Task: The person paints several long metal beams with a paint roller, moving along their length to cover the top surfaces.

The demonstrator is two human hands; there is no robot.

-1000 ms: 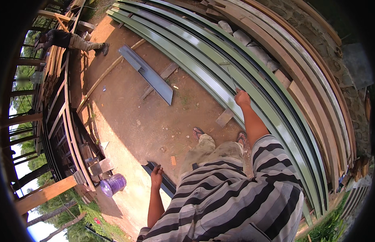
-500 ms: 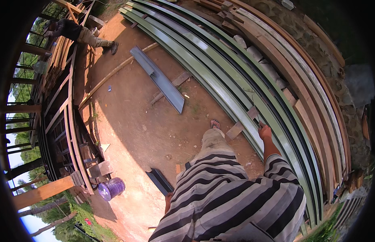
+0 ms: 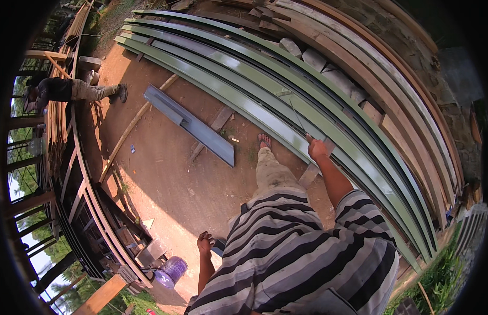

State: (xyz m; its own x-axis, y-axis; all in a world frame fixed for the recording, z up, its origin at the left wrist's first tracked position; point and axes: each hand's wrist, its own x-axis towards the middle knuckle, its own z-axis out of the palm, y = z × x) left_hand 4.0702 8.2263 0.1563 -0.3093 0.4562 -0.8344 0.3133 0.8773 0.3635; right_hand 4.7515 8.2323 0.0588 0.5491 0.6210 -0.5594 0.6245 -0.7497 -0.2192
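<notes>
The right hand [image 3: 318, 149] is closed around the handle of a thin-rodded tool [image 3: 293, 111], whose crosswise head lies ahead and slightly left of the grip, over the long green beams [image 3: 328, 123]; contact there cannot be told. The left hand [image 3: 204, 243] hangs loose, fingers partly curled, grasp released; a purple bucket [image 3: 171, 271] stands to its lower left. Left of the right-hand grip lies a blue-grey channel [image 3: 207, 139].

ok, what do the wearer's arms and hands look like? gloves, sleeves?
Left hand and right hand both ungloved, forearms bare. Right shirt sleeve is short, loose, striped black, grey and off-white. Left sleeve barely shows.
</notes>
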